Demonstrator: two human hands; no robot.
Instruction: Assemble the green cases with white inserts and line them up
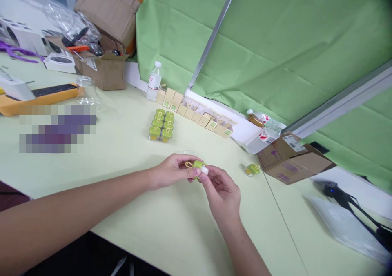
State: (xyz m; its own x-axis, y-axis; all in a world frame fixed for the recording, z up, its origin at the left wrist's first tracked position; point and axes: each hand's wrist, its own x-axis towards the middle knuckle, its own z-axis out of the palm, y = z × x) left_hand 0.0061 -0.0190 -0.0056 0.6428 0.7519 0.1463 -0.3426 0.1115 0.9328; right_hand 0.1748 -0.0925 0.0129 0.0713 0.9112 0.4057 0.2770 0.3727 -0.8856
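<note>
Head view: both hands meet above the pale green worktop (171, 227). Left hand (171, 170) grips a small green-capped bottle (197, 165) by its body; a yellow loop projects from the cap toward the left. Right hand (222, 192) pinches the bottle's white end (204, 170) between thumb and fingertips. A block of matching green bottles (161, 125) stands further back, beside a row of small cartons (196, 112). One single green bottle (252, 169) lies near a cardboard box (292, 158).

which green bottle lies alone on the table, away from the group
The green bottle right of the hands, beside the cardboard box; the others stand grouped, and one is held.
</note>
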